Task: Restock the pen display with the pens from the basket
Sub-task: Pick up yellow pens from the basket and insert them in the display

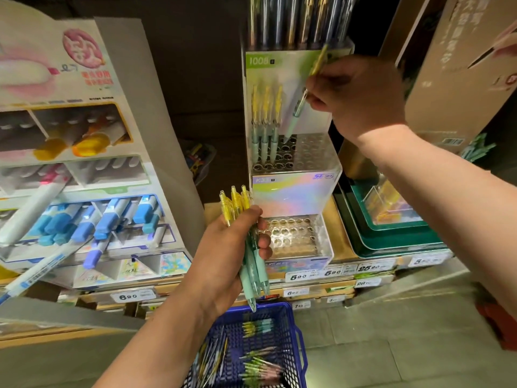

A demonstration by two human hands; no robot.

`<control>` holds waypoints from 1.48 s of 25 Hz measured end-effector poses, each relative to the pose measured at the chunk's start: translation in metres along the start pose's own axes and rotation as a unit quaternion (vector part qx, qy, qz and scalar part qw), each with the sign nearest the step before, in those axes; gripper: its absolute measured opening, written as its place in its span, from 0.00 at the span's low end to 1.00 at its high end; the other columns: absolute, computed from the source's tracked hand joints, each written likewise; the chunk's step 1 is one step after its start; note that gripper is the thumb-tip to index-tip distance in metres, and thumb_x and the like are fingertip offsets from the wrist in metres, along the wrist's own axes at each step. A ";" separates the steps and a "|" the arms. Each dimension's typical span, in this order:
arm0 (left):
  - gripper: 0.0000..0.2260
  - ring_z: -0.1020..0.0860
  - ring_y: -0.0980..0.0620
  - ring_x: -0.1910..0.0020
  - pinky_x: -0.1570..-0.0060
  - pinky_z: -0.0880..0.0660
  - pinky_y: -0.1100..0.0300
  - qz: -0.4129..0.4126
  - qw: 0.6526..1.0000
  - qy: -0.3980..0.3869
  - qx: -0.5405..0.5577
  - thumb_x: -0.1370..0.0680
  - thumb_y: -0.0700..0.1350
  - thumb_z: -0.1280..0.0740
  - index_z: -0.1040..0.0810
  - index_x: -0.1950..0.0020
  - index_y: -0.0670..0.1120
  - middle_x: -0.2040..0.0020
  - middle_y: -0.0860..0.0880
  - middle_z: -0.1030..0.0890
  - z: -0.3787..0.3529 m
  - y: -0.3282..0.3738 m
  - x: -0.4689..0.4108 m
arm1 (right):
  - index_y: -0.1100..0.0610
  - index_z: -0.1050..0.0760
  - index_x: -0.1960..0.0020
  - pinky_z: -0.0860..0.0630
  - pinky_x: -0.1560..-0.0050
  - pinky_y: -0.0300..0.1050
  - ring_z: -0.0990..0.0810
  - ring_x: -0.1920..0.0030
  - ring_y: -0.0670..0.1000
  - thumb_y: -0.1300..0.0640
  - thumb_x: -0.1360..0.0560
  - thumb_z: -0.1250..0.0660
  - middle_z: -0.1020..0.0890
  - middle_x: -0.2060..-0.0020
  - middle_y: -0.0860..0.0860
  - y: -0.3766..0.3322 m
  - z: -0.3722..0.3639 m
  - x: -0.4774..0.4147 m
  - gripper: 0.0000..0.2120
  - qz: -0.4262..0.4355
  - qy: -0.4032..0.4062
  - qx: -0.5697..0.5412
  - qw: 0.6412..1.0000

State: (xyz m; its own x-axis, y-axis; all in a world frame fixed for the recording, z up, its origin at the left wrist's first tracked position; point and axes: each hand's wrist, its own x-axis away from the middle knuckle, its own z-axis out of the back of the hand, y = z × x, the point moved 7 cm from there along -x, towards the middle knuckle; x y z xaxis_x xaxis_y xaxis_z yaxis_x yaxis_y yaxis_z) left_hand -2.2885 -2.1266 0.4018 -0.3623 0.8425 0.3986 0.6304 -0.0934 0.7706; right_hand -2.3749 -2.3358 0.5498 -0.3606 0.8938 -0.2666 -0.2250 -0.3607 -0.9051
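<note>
Our right hand [361, 99] is raised at the pen display [293, 191], fingers pinching one pen [293, 120]; our left hand [223, 256], lower before it, grips a bundle of pens [253, 266].

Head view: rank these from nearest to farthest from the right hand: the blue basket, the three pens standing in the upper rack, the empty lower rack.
1. Three standing pens, just left of the right hand.
2. Empty lower rack, a tier below, beside the left hand.
3. Blue basket, down on the floor at the bottom of the view.
</note>
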 end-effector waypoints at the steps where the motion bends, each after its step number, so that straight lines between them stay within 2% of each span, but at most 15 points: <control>1: 0.04 0.28 0.53 0.71 0.73 0.29 0.61 -0.003 1.000 0.009 -0.007 0.18 0.42 0.33 0.26 0.47 0.42 0.63 0.48 0.25 0.001 0.000 0.000 | 0.59 0.16 0.46 0.17 0.54 0.37 0.13 0.59 0.46 0.58 0.24 0.27 0.14 0.57 0.53 0.000 -0.002 0.000 0.08 0.016 -0.002 0.040 0.999; 5: 0.07 0.28 0.53 0.71 0.74 0.29 0.61 0.003 1.000 0.007 0.013 0.19 0.40 0.32 0.24 0.42 0.41 0.64 0.49 0.26 0.001 0.000 0.000 | 0.54 0.15 0.50 0.21 0.53 0.30 0.14 0.60 0.45 0.54 0.22 0.30 0.13 0.59 0.48 0.002 -0.023 0.008 0.06 0.070 -0.062 0.215 0.972; 8: 0.10 0.27 0.52 0.70 0.73 0.29 0.60 0.002 1.000 -0.010 0.027 0.20 0.39 0.31 0.23 0.39 0.40 0.61 0.48 0.26 0.000 0.001 0.001 | 0.54 0.15 0.48 0.21 0.43 0.41 0.14 0.55 0.49 0.54 0.22 0.31 0.13 0.56 0.50 0.007 -0.033 0.009 0.08 0.079 -0.079 0.261 0.959; 10: 0.12 0.26 0.52 0.69 0.71 0.25 0.61 -0.011 1.000 -0.027 0.013 0.20 0.41 0.30 0.23 0.38 0.41 0.61 0.48 0.25 -0.003 0.003 0.001 | 0.53 0.14 0.48 0.22 0.41 0.43 0.15 0.54 0.49 0.52 0.21 0.31 0.13 0.56 0.49 0.005 -0.034 0.009 0.09 0.077 -0.080 0.274 0.955; 12: 0.12 0.24 0.52 0.67 0.67 0.22 0.61 -0.018 0.999 -0.032 -0.001 0.21 0.44 0.29 0.22 0.40 0.41 0.63 0.47 0.24 -0.004 0.004 0.002 | 0.54 0.14 0.51 0.22 0.43 0.44 0.15 0.55 0.50 0.49 0.21 0.33 0.13 0.58 0.50 0.007 -0.033 0.010 0.11 0.061 -0.084 0.295 0.950; 14: 0.10 0.23 0.52 0.66 0.65 0.21 0.61 -0.023 0.999 -0.030 -0.008 0.21 0.46 0.29 0.23 0.43 0.43 0.63 0.46 0.23 -0.004 0.005 0.002 | 0.55 0.15 0.57 0.22 0.51 0.43 0.15 0.60 0.50 0.43 0.20 0.35 0.14 0.64 0.50 0.009 -0.031 0.019 0.19 0.023 -0.090 0.308 0.947; 16: 0.09 0.23 0.51 0.66 0.65 0.22 0.61 -0.030 0.999 -0.034 -0.018 0.21 0.46 0.29 0.23 0.46 0.43 0.63 0.45 0.22 -0.006 0.007 0.002 | 0.54 0.16 0.61 0.24 0.63 0.38 0.17 0.67 0.43 0.38 0.21 0.37 0.15 0.69 0.47 0.015 -0.033 0.039 0.23 -0.023 -0.142 0.290 0.946; 17: 0.08 0.23 0.51 0.66 0.65 0.22 0.61 -0.035 0.998 -0.040 -0.020 0.21 0.46 0.29 0.22 0.47 0.43 0.63 0.45 0.22 -0.007 0.008 0.002 | 0.53 0.16 0.61 0.26 0.68 0.34 0.19 0.70 0.40 0.37 0.22 0.36 0.16 0.71 0.44 0.020 -0.041 0.054 0.22 -0.041 -0.200 0.273 0.940; 19: 0.08 0.23 0.51 0.65 0.64 0.22 0.61 -0.047 0.997 -0.056 -0.020 0.21 0.45 0.30 0.20 0.46 0.42 0.61 0.45 0.19 -0.010 0.011 0.002 | 0.52 0.15 0.58 0.28 0.68 0.27 0.21 0.70 0.39 0.41 0.22 0.32 0.18 0.71 0.43 0.029 -0.059 0.088 0.17 -0.097 -0.330 0.184 0.921; 21: 0.11 0.21 0.51 0.64 0.63 0.21 0.61 -0.051 0.996 -0.063 -0.020 0.22 0.45 0.31 0.19 0.43 0.41 0.59 0.45 0.17 -0.011 0.011 0.002 | 0.56 0.15 0.54 0.26 0.65 0.30 0.21 0.66 0.41 0.52 0.22 0.30 0.17 0.68 0.44 0.036 -0.067 0.103 0.09 -0.155 -0.368 0.057 0.915; 24: 0.14 0.17 0.50 0.61 0.60 0.19 0.60 -0.047 0.997 -0.053 -0.016 0.22 0.48 0.33 0.19 0.42 0.39 0.56 0.43 0.15 -0.009 0.008 0.002 | 0.57 0.16 0.51 0.19 0.56 0.37 0.16 0.60 0.47 0.57 0.23 0.28 0.14 0.58 0.51 0.039 -0.064 0.102 0.04 -0.187 -0.331 -0.022 0.924; 26: 0.17 0.16 0.49 0.60 0.59 0.19 0.60 -0.038 0.999 -0.033 -0.001 0.21 0.50 0.33 0.19 0.43 0.37 0.55 0.42 0.16 -0.004 0.006 0.000 | 0.56 0.17 0.51 0.17 0.51 0.43 0.13 0.57 0.50 0.59 0.24 0.28 0.13 0.55 0.55 0.034 -0.059 0.092 0.02 -0.197 -0.262 -0.084 0.941; 29: 0.14 0.19 0.51 0.63 0.62 0.20 0.60 -0.028 0.999 -0.018 0.026 0.19 0.51 0.34 0.21 0.46 0.39 0.57 0.44 0.18 0.000 0.005 -0.004 | 0.57 0.19 0.53 0.17 0.57 0.40 0.13 0.59 0.52 0.64 0.24 0.28 0.14 0.60 0.55 0.012 -0.037 0.058 0.04 -0.122 -0.117 -0.163 0.972; 32: 0.13 0.24 0.52 0.67 0.67 0.24 0.61 -0.011 0.999 -0.015 0.048 0.18 0.51 0.35 0.23 0.47 0.41 0.59 0.45 0.21 0.000 0.004 -0.005 | 0.54 0.17 0.52 0.16 0.56 0.40 0.13 0.60 0.48 0.61 0.23 0.27 0.14 0.62 0.49 -0.013 -0.023 0.029 0.03 0.004 -0.035 -0.080 0.996; 37: 0.08 0.27 0.51 0.69 0.69 0.26 0.59 0.011 0.999 0.001 0.049 0.16 0.43 0.37 0.24 0.43 0.39 0.62 0.45 0.25 0.001 0.002 -0.006 | 0.51 0.18 0.55 0.17 0.49 0.51 0.13 0.59 0.50 0.57 0.24 0.27 0.13 0.61 0.51 -0.018 -0.034 0.015 0.02 0.069 -0.008 -0.003 0.998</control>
State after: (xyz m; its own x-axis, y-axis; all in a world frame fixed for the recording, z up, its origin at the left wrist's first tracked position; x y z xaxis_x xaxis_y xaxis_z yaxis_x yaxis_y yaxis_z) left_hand -2.2838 -2.1313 0.4005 -0.3495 0.8396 0.4159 0.7028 -0.0586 0.7089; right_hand -2.3449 -2.3069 0.5508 -0.4028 0.8309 -0.3839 -0.1669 -0.4791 -0.8618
